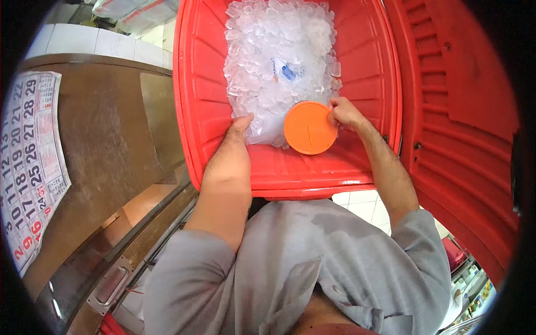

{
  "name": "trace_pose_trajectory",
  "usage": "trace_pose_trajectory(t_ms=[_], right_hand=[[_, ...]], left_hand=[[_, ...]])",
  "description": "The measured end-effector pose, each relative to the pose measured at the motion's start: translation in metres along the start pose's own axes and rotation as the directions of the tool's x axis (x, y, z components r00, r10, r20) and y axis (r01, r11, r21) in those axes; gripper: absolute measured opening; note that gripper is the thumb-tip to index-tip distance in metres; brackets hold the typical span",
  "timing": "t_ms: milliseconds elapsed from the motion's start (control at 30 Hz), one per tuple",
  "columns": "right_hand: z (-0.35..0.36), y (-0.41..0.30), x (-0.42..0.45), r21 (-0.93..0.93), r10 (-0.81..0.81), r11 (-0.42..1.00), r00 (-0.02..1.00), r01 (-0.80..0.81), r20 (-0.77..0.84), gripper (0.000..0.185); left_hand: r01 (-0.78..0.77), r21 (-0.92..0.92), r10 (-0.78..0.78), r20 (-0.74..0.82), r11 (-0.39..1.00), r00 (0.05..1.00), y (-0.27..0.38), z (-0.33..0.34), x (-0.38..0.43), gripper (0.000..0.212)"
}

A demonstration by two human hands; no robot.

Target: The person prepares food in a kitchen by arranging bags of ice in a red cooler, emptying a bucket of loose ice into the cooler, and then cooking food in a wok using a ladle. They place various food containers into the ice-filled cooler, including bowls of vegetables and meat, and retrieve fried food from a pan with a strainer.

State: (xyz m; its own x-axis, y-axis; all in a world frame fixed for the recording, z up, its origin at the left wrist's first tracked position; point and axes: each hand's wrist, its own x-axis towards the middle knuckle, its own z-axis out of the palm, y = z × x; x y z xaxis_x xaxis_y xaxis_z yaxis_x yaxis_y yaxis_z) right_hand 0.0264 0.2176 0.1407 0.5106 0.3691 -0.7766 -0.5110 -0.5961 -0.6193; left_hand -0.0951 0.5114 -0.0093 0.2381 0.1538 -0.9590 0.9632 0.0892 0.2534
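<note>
A large heap of clear ice pieces (pixel 276 37) fills the middle of a red plastic ice chest (pixel 209 83) in front of me. Blue print (pixel 288 72) shows among the ice, perhaps on a clear bag. My left hand (pixel 242 124) is at the near left edge of the ice, thumb on top; its other fingers are hidden, so its grip is unclear. In my right hand (pixel 345 113) is the edge or handle of a round orange plastic container (pixel 310 130), held over the near right corner of the ice. Its flat round face points up at me.
The chest's red lid (pixel 452 104) stands swung out on the right. At left are a brown wooden panel (pixel 104 121), a wall calendar (pixel 33 159) and a metal recessed handle (pixel 111 287). White tiles (pixel 113 46) run behind the panel. White floor tiles (pixel 362 205) show below the chest.
</note>
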Motion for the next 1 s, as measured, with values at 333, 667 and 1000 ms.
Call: trace_pose_trajectory(t_ms=[333,667,1000], right_hand=[[-0.020,0.010,0.026,-0.022,-0.043,0.999,0.999,0.043,0.000,0.008],[-0.007,-0.007,0.011,0.081,0.022,0.996,0.999,-0.025,0.034,0.011],[0.051,-0.020,-0.001,0.083,-0.045,0.995,0.998,0.048,-0.038,0.014]], left_hand=[[-0.044,-0.444,-0.085,-0.268,0.895,0.960,0.036,0.049,-0.008,0.074],[-0.251,0.084,0.204,0.366,0.964,0.908,0.086,0.011,-0.115,0.068],[-0.497,0.335,0.391,0.336,0.800,0.857,0.071,0.006,-0.145,0.034]])
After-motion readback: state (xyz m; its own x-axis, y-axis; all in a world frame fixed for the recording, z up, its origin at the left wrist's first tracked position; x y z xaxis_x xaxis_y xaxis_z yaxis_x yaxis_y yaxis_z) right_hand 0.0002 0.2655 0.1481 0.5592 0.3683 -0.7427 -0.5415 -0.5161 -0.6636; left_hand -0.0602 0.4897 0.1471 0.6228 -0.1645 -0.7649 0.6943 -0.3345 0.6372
